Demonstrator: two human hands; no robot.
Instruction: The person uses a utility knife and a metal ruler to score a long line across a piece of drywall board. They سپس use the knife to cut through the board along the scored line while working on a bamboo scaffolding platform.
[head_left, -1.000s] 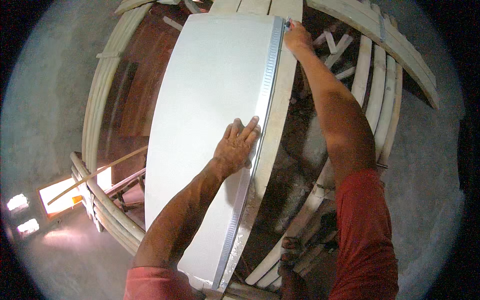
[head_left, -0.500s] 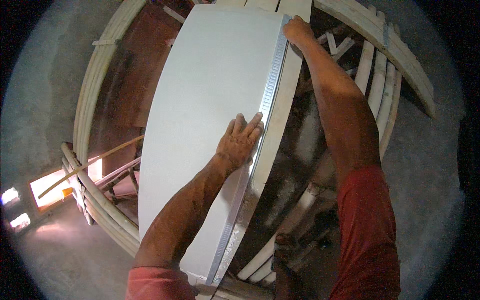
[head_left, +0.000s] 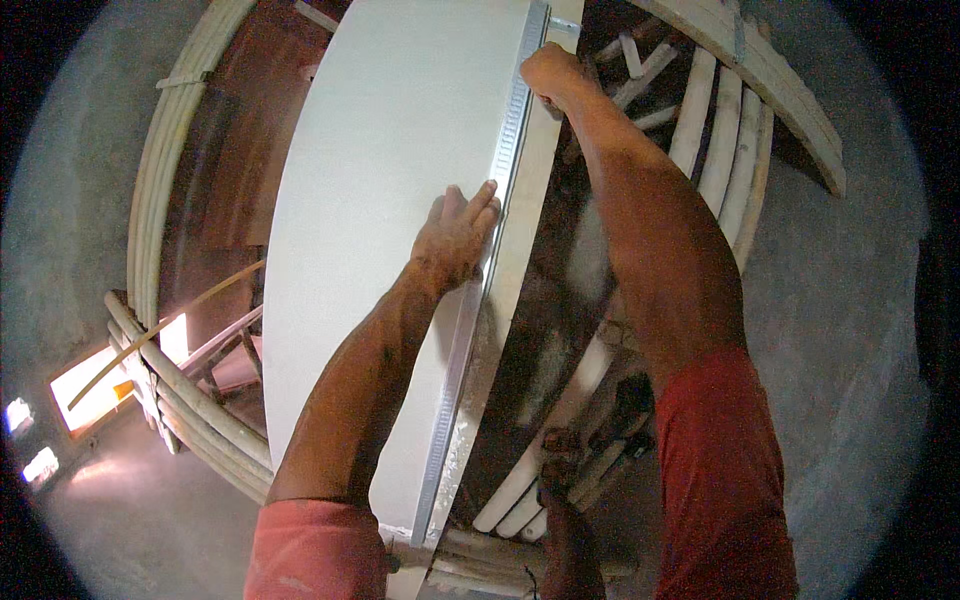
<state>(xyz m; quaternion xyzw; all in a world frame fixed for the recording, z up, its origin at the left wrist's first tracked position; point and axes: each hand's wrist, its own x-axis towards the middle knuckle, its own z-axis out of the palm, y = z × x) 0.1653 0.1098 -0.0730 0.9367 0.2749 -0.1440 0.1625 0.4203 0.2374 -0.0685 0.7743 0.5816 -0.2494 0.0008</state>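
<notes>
A large white board lies before me, with a slotted metal strip running lengthwise near its right edge. My left hand rests with fingers apart on the board, its fingertips reaching the strip about midway along. Closer to the far end, my right hand is closed in a fist against the strip's right side. What it grips is mostly hidden; only a small dark bit shows beneath the fist.
A pale plank runs under the board's right edge. Bundled poles stand at left, and more poles lean at right. A long beam crosses the far right. Below, a foot shows dimly among poles.
My right hand has slid a short way along the strip toward me, still closed. The whole view has shifted, so the board appears further left and up. My left hand keeps its place.
</notes>
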